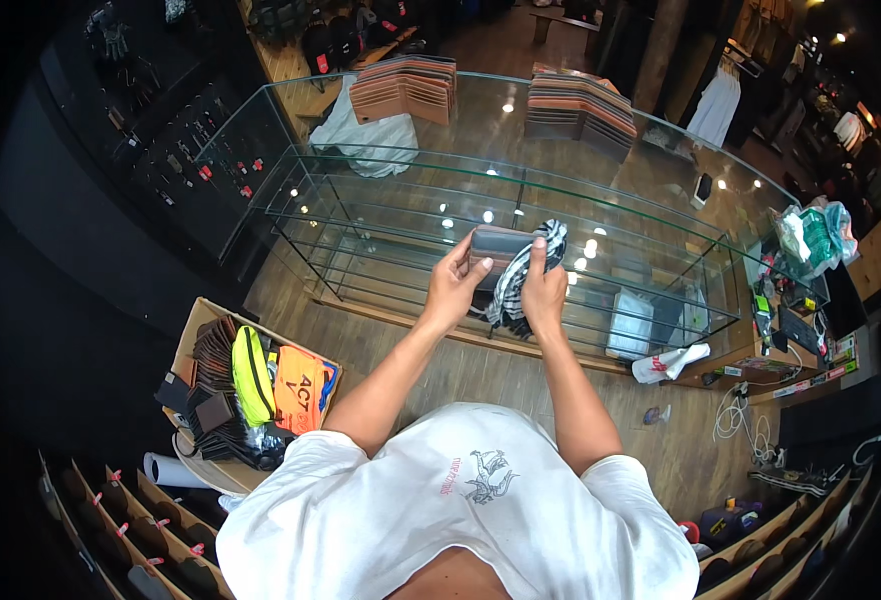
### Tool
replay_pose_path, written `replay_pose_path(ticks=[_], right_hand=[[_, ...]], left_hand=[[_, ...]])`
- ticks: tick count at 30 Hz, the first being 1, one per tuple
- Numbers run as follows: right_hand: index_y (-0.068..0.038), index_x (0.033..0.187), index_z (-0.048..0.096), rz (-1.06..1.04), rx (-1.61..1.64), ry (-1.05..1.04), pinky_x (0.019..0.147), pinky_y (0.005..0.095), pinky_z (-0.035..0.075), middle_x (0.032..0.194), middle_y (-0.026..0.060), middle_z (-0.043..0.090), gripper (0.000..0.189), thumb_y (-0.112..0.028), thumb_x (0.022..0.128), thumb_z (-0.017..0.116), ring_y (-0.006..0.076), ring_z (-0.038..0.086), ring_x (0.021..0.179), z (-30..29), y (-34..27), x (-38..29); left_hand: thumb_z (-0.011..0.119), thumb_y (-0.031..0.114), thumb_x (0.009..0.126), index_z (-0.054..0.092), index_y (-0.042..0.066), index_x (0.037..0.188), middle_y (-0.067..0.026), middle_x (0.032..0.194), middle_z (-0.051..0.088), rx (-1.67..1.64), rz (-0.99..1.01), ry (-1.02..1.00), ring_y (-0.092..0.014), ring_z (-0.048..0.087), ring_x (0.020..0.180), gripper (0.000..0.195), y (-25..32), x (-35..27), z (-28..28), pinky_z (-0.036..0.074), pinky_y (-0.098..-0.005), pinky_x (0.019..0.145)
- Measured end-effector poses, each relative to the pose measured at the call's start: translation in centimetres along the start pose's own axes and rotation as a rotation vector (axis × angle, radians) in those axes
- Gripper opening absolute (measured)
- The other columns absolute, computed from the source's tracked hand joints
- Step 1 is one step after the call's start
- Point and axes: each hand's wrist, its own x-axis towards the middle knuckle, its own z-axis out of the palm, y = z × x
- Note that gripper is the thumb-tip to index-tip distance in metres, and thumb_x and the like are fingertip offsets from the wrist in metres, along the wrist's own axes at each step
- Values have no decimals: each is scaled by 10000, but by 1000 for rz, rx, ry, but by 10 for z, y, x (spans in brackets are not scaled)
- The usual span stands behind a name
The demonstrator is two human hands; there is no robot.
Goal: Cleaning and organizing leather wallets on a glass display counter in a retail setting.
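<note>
Between my two hands is a wallet, grey on its upper face with brown below, held out over the near edge of a glass display case. My left hand grips its left side, thumb across the front. At the right side, my right hand has its thumb near the wallet's edge and clasps a black-and-white patterned cloth with a dark fringe. The cloth hangs down and covers the wallet's lower right part.
Two stacks of opened wallets, a left one and a right one, stand on the glass top. A crumpled pale cloth lies by the left stack. To my left, a cardboard box holds wallets and bright pouches. White cables trail at right.
</note>
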Motion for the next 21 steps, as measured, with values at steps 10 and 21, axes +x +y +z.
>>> replay_pose_path(ticks=[10,21], right_hand=[[57,945,647,-386,-102,61,790,515,482,858,256,663,488,-402,1035,512,499,624,904,-2,-20,8],[32,1269,586,278,489,-366,975,298,450,1170,70,638,654,-569,1039,467,147,557,1073,11,19,-13]], left_hand=[[637,63,988,467,-85,1392,-109,1189,662,127,58,-53,-133,640,1057,463,7,0,-7,511,-274,936],[571,196,1051,534,-11,1401,-29,1098,686,-219,-127,59,-108,607,1009,408,-11,12,-10,463,-280,960]])
